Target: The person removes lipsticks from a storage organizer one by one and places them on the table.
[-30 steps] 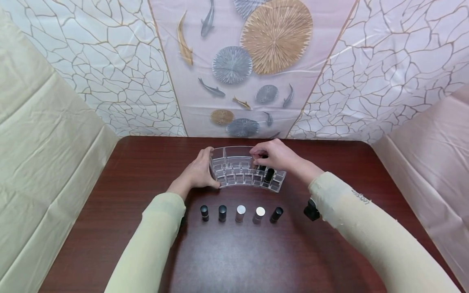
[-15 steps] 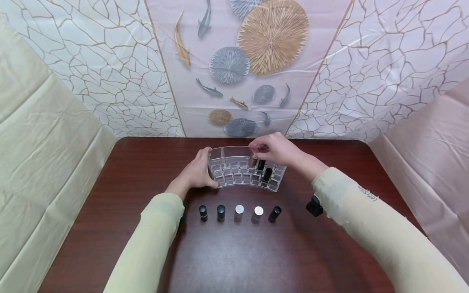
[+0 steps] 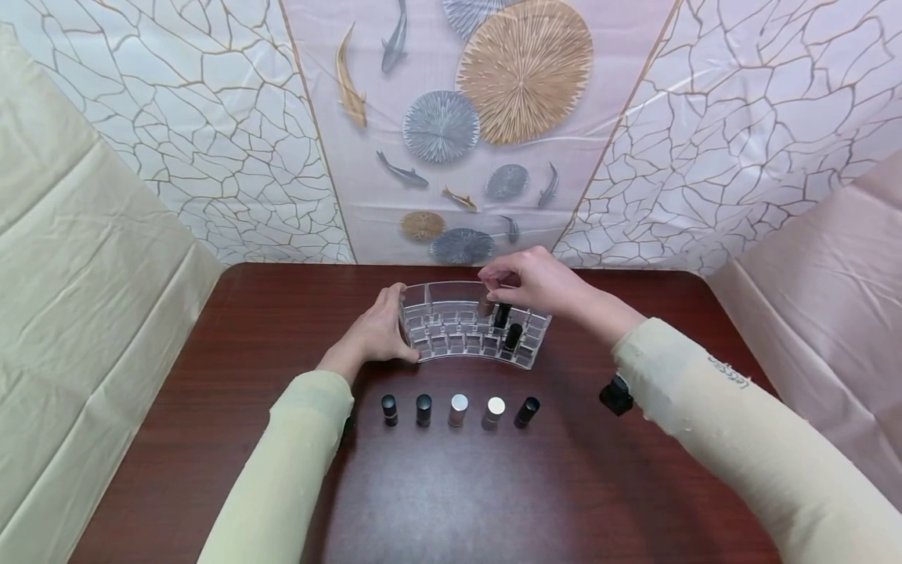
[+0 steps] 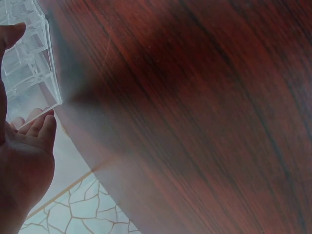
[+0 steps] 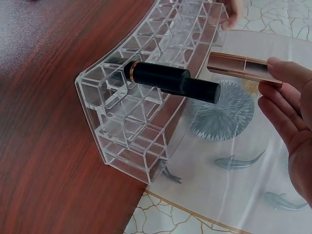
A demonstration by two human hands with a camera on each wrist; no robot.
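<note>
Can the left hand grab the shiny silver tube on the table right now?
Probably not yet: the left hand is gripping the clear organizer's end. The silver tube stands unblocked in the row nearby, so letting go should free it.

Staged tabletop booth: draped sheets (image 3: 84,258) around wooden table (image 3: 211,407)
</note>
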